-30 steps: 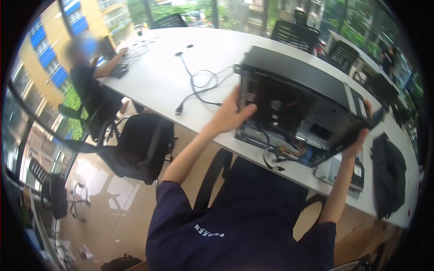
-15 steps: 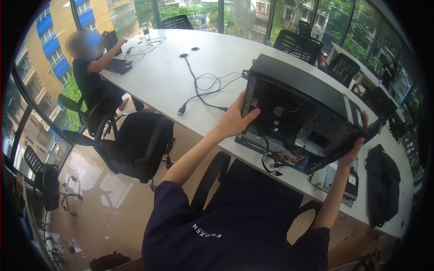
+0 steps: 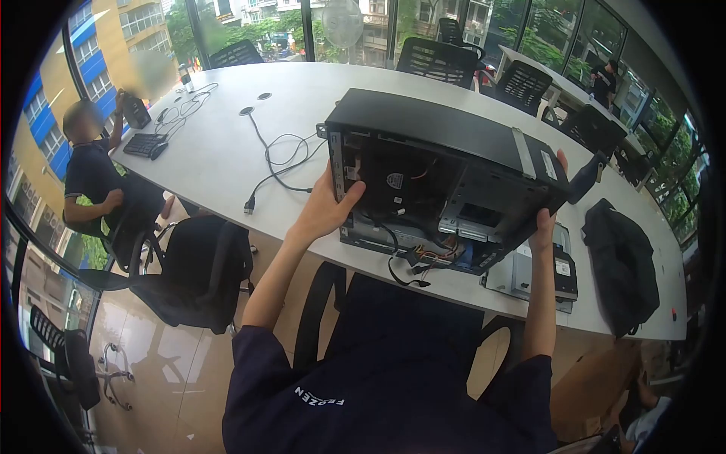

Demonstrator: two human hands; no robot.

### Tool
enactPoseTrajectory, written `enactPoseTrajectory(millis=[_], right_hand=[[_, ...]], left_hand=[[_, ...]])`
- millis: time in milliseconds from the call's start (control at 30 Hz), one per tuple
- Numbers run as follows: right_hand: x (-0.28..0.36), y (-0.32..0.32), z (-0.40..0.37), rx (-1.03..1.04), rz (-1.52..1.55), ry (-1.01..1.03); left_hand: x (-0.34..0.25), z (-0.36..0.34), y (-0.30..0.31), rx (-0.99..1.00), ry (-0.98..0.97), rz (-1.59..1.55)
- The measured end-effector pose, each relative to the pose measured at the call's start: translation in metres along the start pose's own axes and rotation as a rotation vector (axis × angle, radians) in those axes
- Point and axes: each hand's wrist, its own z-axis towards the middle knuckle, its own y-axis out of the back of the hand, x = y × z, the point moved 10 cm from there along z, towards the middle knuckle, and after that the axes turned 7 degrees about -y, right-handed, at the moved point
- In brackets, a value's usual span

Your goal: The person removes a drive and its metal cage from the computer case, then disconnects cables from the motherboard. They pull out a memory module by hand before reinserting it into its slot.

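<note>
A black desktop computer case [image 3: 454, 144] is tilted on the near edge of the white table, its open side facing me. Inside show a dark fan area, a metal drive cage and a bundle of coloured wires [image 3: 439, 253]. A black cable [image 3: 393, 257] hangs out at the bottom. My left hand [image 3: 327, 208] grips the left end of the case, thumb on the inner frame. My right hand [image 3: 546, 223] holds the right end, fingers partly hidden behind it. Below that hand lies a flat metal panel with a dark drive-like part [image 3: 561, 276].
Looped black cables [image 3: 280, 163] lie on the table [image 3: 302, 106] left of the case. A black bag [image 3: 624, 265] rests at the right. Office chairs [image 3: 189, 272] stand at the left and beyond. A person [image 3: 91, 163] sits at the far left beside a keyboard [image 3: 145, 144].
My view has turned right, so the table and case appear farther left. Both hands keep their hold on the case, which looks more level. The seated person's posture is more upright.
</note>
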Motion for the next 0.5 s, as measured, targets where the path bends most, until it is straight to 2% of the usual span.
enactPoseTrajectory(millis=[33,100,167,200,233,300,367,433,500], right_hand=[[0.016,0.0,0.003,-0.018,-0.148,0.09],[0.016,0.009,0.006,-0.001,-0.261,0.076],[0.02,0.014,0.01,-0.06,-0.194,0.103],[0.027,0.009,0.019,-0.028,-0.172,0.156],[0.041,0.009,0.023,-0.056,-0.298,0.246],[0.048,0.007,0.026,-0.047,-0.313,0.316],[0.031,0.011,0.026,0.007,-0.23,0.235],[0.036,0.007,0.024,-0.007,-0.217,0.233],[0.044,0.011,0.021,-0.019,-0.384,0.29]], left_hand=[[-0.012,-0.001,0.005,0.006,-0.005,-0.005],[-0.062,-0.015,0.028,0.038,-0.2,0.655],[-0.132,-0.039,0.052,0.02,-0.281,0.764],[-0.174,-0.053,0.067,-0.054,-0.356,0.614],[-0.204,-0.068,0.074,-0.122,-0.439,0.461],[-0.244,-0.107,0.08,-0.192,-0.953,-0.243],[-0.285,-0.155,0.083,-0.579,-1.379,-0.34],[-0.292,-0.17,0.071,-0.561,-1.44,-0.285],[-0.306,-0.175,0.052,-0.535,-1.493,-0.227]])
